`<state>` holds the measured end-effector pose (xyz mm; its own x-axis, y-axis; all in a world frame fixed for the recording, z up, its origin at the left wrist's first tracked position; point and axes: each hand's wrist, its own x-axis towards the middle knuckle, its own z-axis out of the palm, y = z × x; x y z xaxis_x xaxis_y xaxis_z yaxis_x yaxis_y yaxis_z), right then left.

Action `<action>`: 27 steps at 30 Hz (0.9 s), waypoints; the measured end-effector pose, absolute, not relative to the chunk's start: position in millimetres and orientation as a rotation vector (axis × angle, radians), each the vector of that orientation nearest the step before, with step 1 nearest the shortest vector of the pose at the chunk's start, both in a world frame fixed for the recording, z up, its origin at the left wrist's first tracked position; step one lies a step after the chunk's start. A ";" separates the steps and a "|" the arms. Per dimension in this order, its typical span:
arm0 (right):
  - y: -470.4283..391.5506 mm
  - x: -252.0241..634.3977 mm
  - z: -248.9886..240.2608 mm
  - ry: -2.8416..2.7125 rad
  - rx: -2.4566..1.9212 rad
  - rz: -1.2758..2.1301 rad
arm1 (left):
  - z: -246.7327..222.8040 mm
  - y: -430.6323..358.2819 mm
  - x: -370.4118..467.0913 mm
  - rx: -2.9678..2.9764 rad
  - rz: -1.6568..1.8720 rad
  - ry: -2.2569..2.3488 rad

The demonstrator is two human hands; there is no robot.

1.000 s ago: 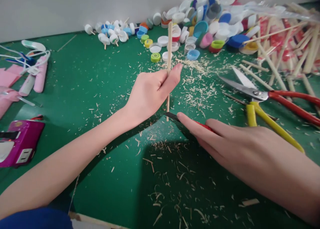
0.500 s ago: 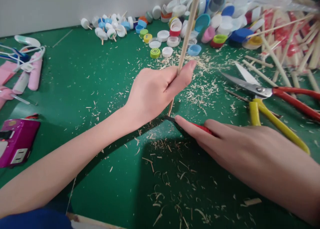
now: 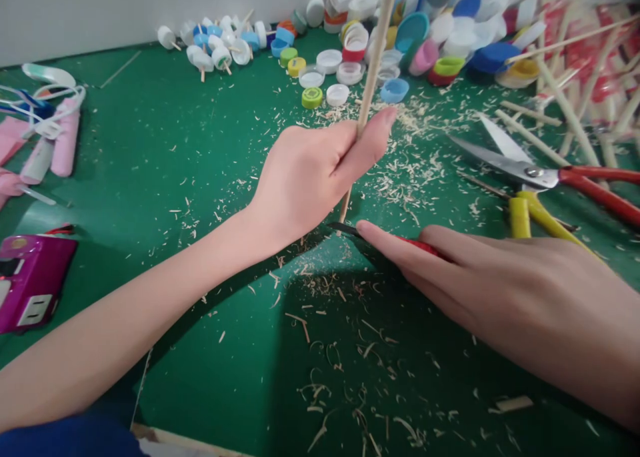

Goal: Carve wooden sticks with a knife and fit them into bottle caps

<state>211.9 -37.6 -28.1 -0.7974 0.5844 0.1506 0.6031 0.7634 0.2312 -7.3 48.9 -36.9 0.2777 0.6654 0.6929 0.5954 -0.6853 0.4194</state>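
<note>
My left hand (image 3: 310,184) grips the wooden stick (image 3: 376,57), tilted above the green table (image 3: 150,137). My right hand (image 3: 515,297) is closed around the red-handled knife (image 3: 345,229), its blade at the stick's lower end, near wood shavings (image 3: 410,177).

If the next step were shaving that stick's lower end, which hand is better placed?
Probably the right hand: it holds the knife, blade at the lower end of the wooden stick. The left hand grips the stick higher up.
</note>
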 end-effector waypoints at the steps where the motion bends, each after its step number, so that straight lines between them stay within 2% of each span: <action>1: -37.2 212.0 -28.1 -2.849 -1.001 -0.455 | -36.4 48.3 -7.0 2.443 1.384 1.221; 8: -39.9 216.6 -10.0 -2.973 -1.038 -0.380 | -32.6 44.6 -10.9 2.475 1.244 1.307; 18: -39.9 211.1 -13.6 -2.889 -1.054 -0.507 | -32.4 44.9 -5.8 2.636 1.081 1.390; 24: -47.5 213.0 -11.1 -2.936 -1.059 -0.566 | -29.2 43.8 -6.1 2.670 1.097 1.321; 27: -48.9 208.5 -15.1 -2.956 -0.970 -0.491 | -29.0 38.6 -2.8 2.720 1.133 1.250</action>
<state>208.5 -48.9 -15.1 -0.8102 0.5793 0.0888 0.5769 0.7617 0.2950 -2.8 38.6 -29.0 0.4449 0.6422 0.6243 0.6840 -0.6936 0.2261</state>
